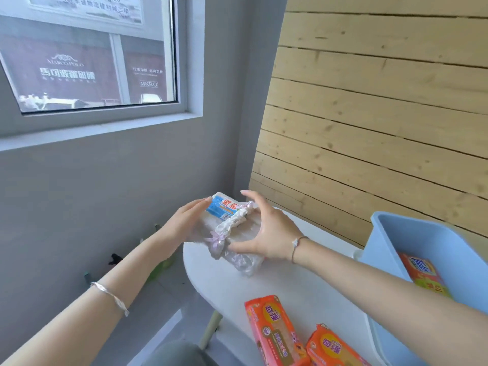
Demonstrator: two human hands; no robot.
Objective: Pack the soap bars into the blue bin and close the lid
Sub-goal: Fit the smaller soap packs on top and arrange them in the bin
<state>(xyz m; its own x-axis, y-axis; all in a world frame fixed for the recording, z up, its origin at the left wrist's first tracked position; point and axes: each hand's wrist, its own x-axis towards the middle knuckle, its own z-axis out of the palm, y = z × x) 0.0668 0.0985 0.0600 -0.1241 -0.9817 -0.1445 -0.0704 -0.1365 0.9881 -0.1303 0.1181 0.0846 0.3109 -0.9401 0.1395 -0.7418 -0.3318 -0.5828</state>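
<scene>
1. Holding a clear-wrapped soap bundle [229,233] over the white table [290,291], left hand [184,220] and right hand [266,233] are clasping its sides.
2. Lying beside the blue bin [422,239] are two orange soap bars [272,331].

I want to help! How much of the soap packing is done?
One soap pack already lies in the bin. Both hands, left and right, hold a clear bag with blue soap. Two orange packs wait on the table. No lid in sight.
</scene>
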